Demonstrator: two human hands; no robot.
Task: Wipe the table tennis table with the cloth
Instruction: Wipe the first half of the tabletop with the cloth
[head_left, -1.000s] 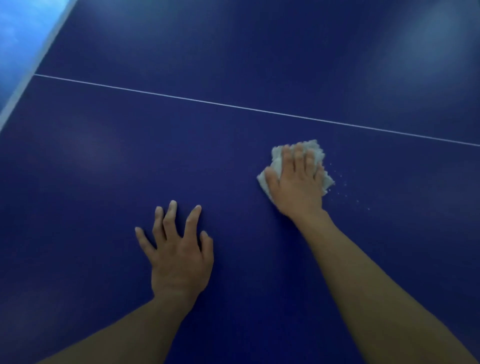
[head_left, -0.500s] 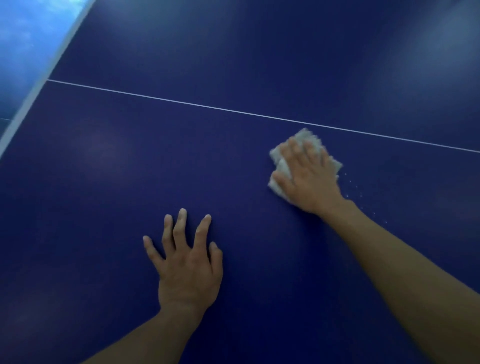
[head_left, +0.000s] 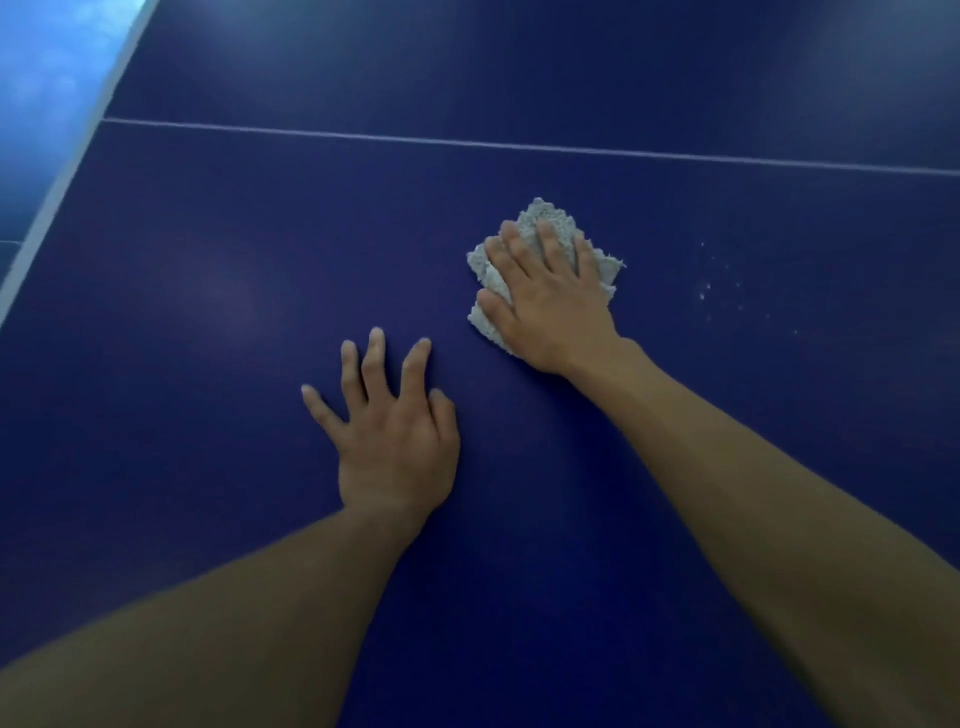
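The dark blue table tennis table (head_left: 182, 322) fills the view. A thin white centre line (head_left: 519, 147) runs across it beyond my hands. A crumpled pale grey cloth (head_left: 545, 218) lies on the surface, with my right hand (head_left: 550, 296) pressed flat on top of it, fingers spread over the fabric. Much of the cloth is hidden under the palm. My left hand (head_left: 389, 431) rests flat on the bare table, fingers apart, holding nothing, a little nearer to me and to the left of the cloth.
Small white specks (head_left: 722, 286) dot the table to the right of the cloth. The table's white edge stripe (head_left: 67, 171) runs diagonally at the far left, with a lighter blue floor (head_left: 47, 67) past it.
My right hand has slid the cloth leftward, away from the specks, which now lie farther to its right. My left hand stays planted on the table.
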